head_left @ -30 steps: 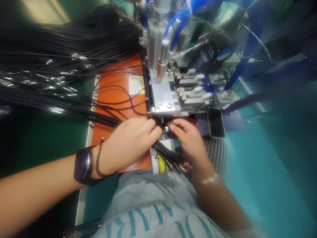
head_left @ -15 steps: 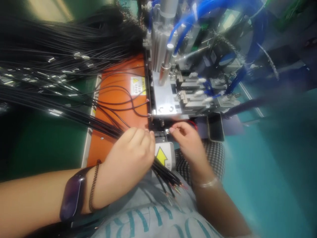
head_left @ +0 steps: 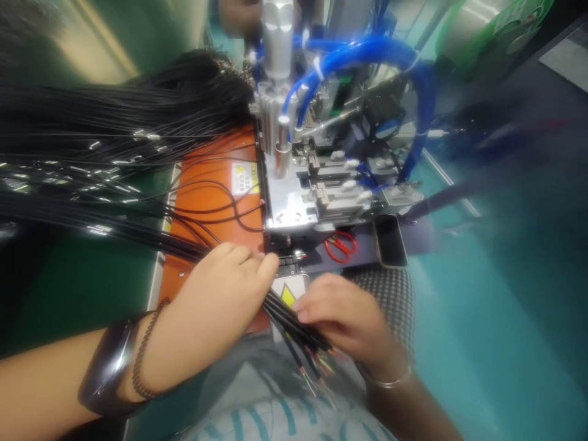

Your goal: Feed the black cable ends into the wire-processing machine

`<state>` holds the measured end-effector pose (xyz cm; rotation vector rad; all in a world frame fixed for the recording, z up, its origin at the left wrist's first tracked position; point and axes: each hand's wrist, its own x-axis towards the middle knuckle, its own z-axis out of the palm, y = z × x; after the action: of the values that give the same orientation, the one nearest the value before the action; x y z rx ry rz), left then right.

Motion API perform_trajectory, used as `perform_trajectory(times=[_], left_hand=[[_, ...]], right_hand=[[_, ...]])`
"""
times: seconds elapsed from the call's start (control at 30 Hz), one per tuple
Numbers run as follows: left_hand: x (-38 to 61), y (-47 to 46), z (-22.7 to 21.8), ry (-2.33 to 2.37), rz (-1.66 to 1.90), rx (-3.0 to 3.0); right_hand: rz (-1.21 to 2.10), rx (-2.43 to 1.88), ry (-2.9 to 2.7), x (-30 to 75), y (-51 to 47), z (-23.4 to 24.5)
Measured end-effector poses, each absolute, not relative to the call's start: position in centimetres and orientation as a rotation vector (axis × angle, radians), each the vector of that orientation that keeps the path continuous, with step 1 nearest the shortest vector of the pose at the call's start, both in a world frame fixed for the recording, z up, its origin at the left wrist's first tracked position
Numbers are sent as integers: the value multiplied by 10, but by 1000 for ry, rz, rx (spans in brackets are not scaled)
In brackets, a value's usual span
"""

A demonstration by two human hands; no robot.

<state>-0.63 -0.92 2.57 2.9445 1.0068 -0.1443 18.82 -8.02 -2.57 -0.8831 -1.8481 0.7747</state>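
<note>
My left hand (head_left: pixel 232 294) is closed around a bundle of black cables (head_left: pixel 289 318) above the machine's front. The bundle slants down to the right, ending in stripped tips with thin coloured wires (head_left: pixel 321 361). At the bundle's right side, my right hand (head_left: pixel 351 318) has its fingers curled against the cables near those tips; how many it grips is hidden. Beyond the left fingertips, a thin cable end (head_left: pixel 299 254) with a bright tip lies at the small dark fixture (head_left: pixel 288 266) on the machine's front edge.
An orange machine cover (head_left: pixel 215 165) carries loose black cables and a warning label. Behind stand metal cylinders (head_left: pixel 278 73) and blue air hoses (head_left: pixel 422 92). Red-handled scissors (head_left: pixel 340 247) and a phone (head_left: pixel 390 240) lie right. More black cables (head_left: pixel 114 110) spread left. A checked stool seat (head_left: pixel 390 300) shows below.
My right hand has left the cable end at the fixture and come down to the bundle. The red handles now show. My left hand keeps its hold; the view has shifted slightly.
</note>
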Motion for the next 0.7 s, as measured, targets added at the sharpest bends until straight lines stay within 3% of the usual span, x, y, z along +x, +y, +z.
perform_trajectory(times=[0.3,0.7], left_hand=[[-12,7,22,1022,-89,2978],[-21,8,27,983,174,3124]], right_hand=[[570,-959,-1855,177,-77,-36],[576,-969,-1720,179,-57,-49]])
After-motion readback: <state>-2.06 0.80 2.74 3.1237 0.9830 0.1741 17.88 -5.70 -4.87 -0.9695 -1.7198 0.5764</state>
